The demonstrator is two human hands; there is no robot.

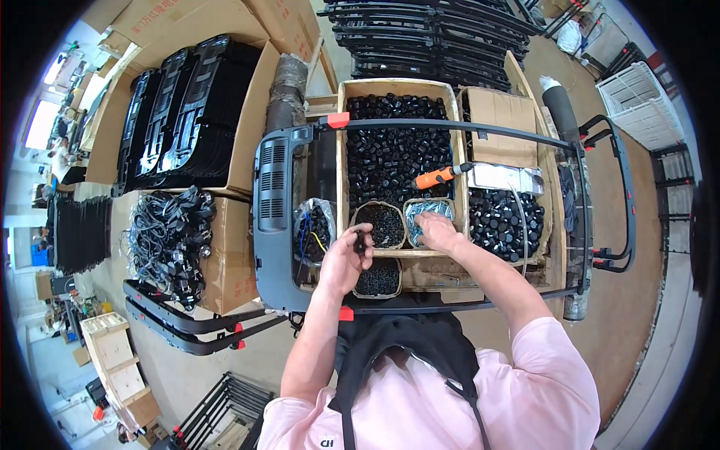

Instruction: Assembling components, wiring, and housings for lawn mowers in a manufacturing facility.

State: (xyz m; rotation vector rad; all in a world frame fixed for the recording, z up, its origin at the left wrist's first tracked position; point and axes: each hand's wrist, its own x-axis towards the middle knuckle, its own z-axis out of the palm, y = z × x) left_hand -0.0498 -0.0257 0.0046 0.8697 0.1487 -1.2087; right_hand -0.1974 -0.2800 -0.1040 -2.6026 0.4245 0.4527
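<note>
My left hand [344, 262] is raised near the front left of the wooden crate [458, 150], its fingers curled round a small dark part [360, 241] whose kind I cannot make out. Beside it stands a round container of small black screws [381, 223]. My right hand [439, 232] reaches into a small container of silvery screws [428, 208]. Its fingers are drawn together among them, and the fingertips are partly hidden. A black frame with a vented panel [273, 225] lies across the crate, around both hands.
An orange power screwdriver [435, 178] lies over the crate's black knobs [394, 142]. More black knobs [504, 225] fill the right compartment, near flattened cardboard [501, 124]. A bag of wired parts [313, 231] is at left. Boxes hold black panels [191, 112] and cables [169, 240].
</note>
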